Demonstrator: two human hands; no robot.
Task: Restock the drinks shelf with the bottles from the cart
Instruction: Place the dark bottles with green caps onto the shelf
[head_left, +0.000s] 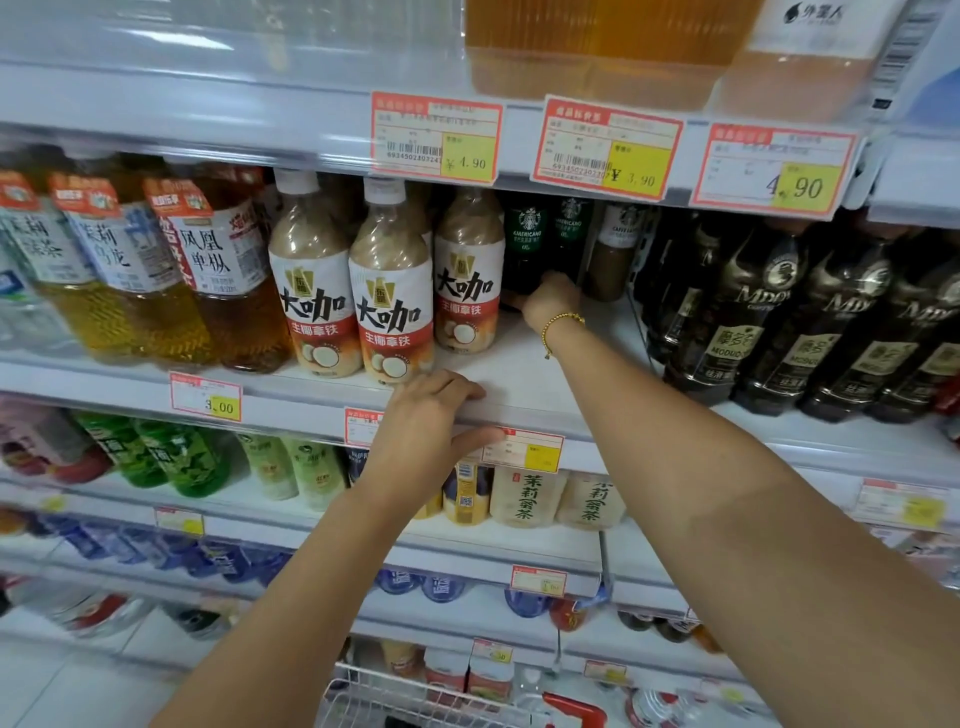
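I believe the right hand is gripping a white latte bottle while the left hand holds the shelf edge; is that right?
No: the head view shows the right hand gripping a dark green bottle instead; the left hand holds the shelf edge.

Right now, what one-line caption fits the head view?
Right hand reaches deep to grip a dark green coffee bottle; left hand holds the shelf edge.
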